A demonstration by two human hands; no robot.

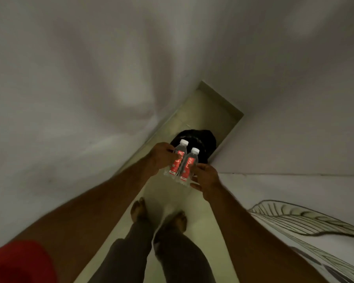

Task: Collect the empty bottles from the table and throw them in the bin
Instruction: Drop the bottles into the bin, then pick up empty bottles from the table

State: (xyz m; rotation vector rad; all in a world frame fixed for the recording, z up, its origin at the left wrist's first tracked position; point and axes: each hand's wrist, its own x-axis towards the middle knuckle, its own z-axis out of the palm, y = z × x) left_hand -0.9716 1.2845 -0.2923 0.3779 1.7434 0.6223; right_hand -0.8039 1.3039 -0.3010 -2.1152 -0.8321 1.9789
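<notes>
Left hand (158, 158) and right hand (205, 178) each grip a red-labelled bottle, left bottle (177, 158) touching right bottle (188, 167), black-lined bin (202, 139) at twelve o'clock.

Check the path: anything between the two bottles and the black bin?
Nothing visible. The left hand and right hand hold the bottles side by side, just short of the bin. The bin stands on bare floor in a narrow gap between white walls.

Two clear glossy plastic bottles (181, 162) with red paper-like labels; bin (200, 139) lined in shiny black plastic; smooth pale floor (200, 211) tiles
</notes>
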